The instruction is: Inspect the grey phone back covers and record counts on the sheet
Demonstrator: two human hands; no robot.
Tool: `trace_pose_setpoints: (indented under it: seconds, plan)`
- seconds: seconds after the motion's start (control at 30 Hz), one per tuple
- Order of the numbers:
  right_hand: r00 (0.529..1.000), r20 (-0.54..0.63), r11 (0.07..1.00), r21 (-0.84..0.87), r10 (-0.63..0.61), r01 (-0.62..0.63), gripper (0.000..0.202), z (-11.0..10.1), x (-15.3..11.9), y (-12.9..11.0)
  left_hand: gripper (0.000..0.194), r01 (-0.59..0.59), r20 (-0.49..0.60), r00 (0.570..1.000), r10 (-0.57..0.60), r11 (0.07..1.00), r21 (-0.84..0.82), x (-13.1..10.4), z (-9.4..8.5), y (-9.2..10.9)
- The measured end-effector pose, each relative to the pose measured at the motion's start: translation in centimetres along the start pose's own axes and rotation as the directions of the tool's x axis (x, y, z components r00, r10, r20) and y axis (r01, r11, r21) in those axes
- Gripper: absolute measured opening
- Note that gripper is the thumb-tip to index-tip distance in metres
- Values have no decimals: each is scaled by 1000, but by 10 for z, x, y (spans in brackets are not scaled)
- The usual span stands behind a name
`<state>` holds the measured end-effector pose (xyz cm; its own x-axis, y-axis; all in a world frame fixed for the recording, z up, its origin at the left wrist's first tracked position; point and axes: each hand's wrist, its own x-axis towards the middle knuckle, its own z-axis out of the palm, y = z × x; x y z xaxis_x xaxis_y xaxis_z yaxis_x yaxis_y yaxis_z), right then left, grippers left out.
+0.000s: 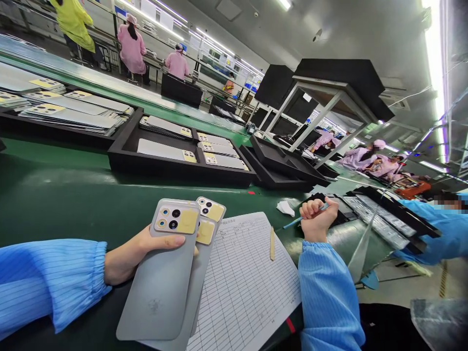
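The left hand (141, 249) has its fingers closed on a few gray phone covers (157, 287), spread like cards, the thumb across the front one just below its camera holes. The covers overlap the left side of a printed sheet (248, 282). The right hand (316, 220), beyond the sheet's right edge, has its fingers curled around a blue pen (292, 223). A flat stick (272, 244) lies on the sheet; a crumpled tissue (285, 208) sits near the right hand. Farther back on the green desk (73, 180), black trays (175, 171) hold more covers.
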<state>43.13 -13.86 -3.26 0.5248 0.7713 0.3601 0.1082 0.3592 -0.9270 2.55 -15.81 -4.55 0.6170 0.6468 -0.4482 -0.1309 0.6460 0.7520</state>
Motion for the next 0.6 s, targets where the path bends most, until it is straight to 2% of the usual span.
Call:
trace_pose_setpoints:
  seconds: [0.2,0.33,0.47,0.6]
  plan:
    - [994,9,981,-159,-108,108,51,0,-2,8,22,-14,-11,1000,14,1000,14,1,-1,-2]
    - [980,80,921,-336,-182,198,45,15,-15,23,25,-65,18,998,65,998,-6,2,-2,-5]
    - [961,262,833,-510,-89,216,35,37,-24,37,19,-124,66,990,124,992,-1,4,-5,-9]
    - [955,295,777,-597,-18,199,20,56,-25,27,22,-206,96,974,204,979,3,6,-7,-16]
